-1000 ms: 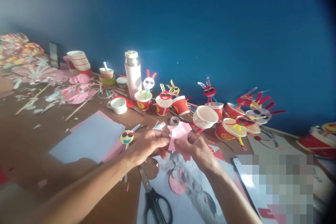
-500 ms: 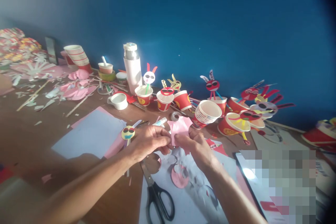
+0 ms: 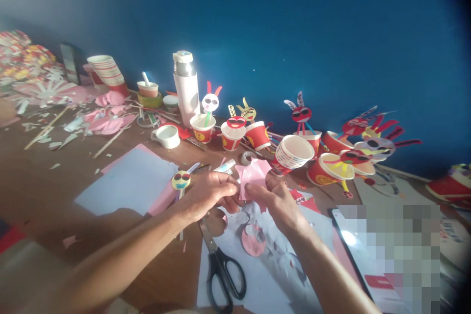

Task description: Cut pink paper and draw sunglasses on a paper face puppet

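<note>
The step in hand seems to be shaping or adjusting the pink paper (image 3: 254, 174), held up above a white sheet (image 3: 253, 284) on the tabletop (image 3: 158, 257); the next move probably calls for a light pinch, lest it crease. Both hands are nearly closed: the left hand (image 3: 213, 194) pinches its left edge, the right hand (image 3: 281, 201) lays a thumb across its near face. The forearms converge from below, with scissors (image 3: 222, 272) lying between them.

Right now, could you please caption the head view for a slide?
Left hand and right hand hold a pink paper cutout, black-handled scissors nearby, red cups before a blue wall.
</note>
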Tool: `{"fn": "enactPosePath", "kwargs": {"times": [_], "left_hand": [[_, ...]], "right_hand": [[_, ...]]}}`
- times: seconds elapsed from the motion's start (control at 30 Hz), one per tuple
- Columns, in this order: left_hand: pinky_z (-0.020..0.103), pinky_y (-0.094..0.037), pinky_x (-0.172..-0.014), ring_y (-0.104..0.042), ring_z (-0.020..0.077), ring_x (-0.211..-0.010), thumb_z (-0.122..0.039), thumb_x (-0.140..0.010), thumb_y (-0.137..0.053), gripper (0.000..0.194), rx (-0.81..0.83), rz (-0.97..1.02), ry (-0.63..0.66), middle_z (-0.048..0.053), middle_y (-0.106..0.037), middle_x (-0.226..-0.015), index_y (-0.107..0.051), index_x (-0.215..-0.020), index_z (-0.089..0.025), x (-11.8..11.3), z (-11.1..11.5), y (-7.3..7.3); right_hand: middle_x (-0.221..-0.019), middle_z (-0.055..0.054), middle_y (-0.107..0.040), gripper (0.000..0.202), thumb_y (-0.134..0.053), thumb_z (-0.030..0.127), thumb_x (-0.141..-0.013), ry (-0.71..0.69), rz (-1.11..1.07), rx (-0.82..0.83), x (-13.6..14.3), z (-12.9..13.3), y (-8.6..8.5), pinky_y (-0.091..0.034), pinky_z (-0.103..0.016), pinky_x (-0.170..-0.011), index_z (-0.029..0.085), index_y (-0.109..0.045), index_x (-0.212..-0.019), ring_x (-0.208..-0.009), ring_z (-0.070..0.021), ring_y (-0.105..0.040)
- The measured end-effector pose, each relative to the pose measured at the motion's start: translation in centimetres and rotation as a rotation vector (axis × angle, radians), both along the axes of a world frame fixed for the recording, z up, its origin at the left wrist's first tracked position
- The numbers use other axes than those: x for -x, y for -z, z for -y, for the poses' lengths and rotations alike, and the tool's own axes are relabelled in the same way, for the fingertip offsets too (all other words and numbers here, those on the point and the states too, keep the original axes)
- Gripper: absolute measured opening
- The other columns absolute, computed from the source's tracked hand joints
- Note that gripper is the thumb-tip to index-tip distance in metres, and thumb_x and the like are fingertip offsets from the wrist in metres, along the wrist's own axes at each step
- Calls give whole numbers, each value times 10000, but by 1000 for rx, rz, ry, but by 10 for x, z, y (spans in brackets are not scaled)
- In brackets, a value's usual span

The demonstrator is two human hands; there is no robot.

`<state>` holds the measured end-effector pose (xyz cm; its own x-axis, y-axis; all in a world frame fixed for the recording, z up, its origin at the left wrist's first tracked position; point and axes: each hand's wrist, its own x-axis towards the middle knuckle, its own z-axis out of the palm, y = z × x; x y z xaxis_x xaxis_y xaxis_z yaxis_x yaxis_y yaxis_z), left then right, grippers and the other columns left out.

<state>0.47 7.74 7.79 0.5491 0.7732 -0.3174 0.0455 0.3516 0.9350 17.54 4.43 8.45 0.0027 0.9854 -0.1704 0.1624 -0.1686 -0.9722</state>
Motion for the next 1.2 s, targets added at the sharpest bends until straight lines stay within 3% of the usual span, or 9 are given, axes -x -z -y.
{"fn": "enactPosePath", "kwargs": {"times": [0.37,1.2], "left_hand": [[228,-429,-480,-591,125,-470,-311,-697,-656,195,21,-58,17,45,-670,-600,-605,-639,-132,-2,0,5],[214,-413,-462,-558,109,-447,-228,-662,-638,143,12,-83,-2,34,-632,-537,-573,-574,-137,-2,1,4]], "right_hand": [[-521,29,-560,176,-584,276,-704,-44,-23,7,2,1,6,-329,-234,-464,178,-581,-558,-484,-100,-446],[-490,48,-522,187,-607,250,-698,-36,-21,27,4,1,6,-313,-213,-418,195,-527,-538,-447,-87,-431]]}}
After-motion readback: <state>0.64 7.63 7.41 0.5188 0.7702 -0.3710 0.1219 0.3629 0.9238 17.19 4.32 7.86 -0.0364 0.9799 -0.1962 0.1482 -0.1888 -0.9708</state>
